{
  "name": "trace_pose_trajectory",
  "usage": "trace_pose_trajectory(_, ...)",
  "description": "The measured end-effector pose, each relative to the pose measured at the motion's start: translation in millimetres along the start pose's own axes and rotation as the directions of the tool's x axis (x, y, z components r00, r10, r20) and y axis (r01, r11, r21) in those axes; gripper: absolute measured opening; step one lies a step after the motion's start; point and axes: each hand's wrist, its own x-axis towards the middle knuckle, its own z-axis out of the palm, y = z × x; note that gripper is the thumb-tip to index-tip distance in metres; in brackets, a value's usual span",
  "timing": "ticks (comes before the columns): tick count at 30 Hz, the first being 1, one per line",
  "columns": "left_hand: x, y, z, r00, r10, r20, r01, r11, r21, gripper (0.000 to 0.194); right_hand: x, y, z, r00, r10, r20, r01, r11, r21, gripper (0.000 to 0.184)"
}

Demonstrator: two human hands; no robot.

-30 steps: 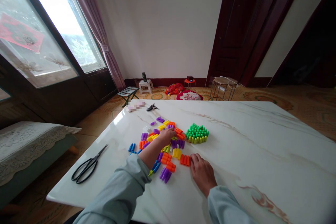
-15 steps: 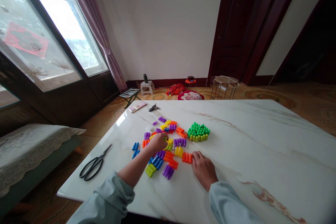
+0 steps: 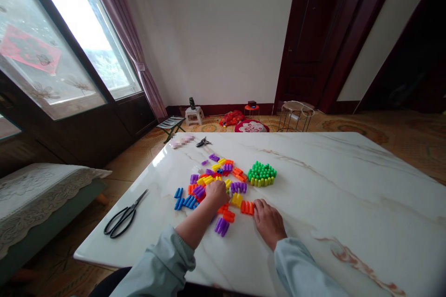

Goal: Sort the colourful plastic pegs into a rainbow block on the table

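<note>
My left hand reaches into a loose pile of colourful plastic toy blocks, its fingers curled down among them; whatever they pinch is hidden. My right hand lies on the tabletop with fingers stretched out, the tips beside an orange block and seemingly touching it. Between the hands sits a yellow block. Purple blocks lie beyond it, and another purple block is nearest me. Blue blocks spread to the left of my left hand. A tight standing cluster of green blocks is behind my right hand.
Black-handled scissors lie on the left of the white marbled table. Keys and a blurred-out phone are near the far left edge. A cloth-covered bench stands left; small stools are beyond the table.
My left hand has moved a little right and nearer me over the pile, now covering the blocks where a lime one showed. My right hand stays by the orange block.
</note>
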Motion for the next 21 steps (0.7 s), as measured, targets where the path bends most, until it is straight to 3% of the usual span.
trace_pose_trajectory(5,-15.7,0.4,3.1,0.99,-0.002,-0.142,-0.014,0.993,-0.117,0.037,-0.5,1.6,1.6,0.998,0.053,-0.031,-0.05,0.994,0.099,0.027)
trace_pose_trajectory(8,-37.9,15.8,15.5,0.954,0.124,-0.273,-0.191,0.953,-0.235,0.036,-1.4,0.8,-4.8,0.996,0.071,-0.055,-0.058,0.978,0.199,0.037)
trace_pose_trajectory(12,-64.7,41.6,37.4,0.921,0.265,-0.287,-0.342,0.902,-0.265,0.032,-3.0,-2.2,-17.8,0.999,0.009,-0.048,0.006,0.949,0.315,0.032)
trace_pose_trajectory(17,-72.4,51.3,57.2,0.929,0.216,-0.3,-0.318,0.882,-0.348,0.027,-4.2,-1.4,-16.4,0.996,-0.044,-0.078,0.07,0.923,0.377,0.029)
trace_pose_trajectory(21,-81.8,53.0,71.3,0.902,0.155,-0.402,-0.351,0.806,-0.477,0.028,-1.6,6.8,-4.0,0.972,0.125,-0.198,-0.018,0.883,0.47,0.027)
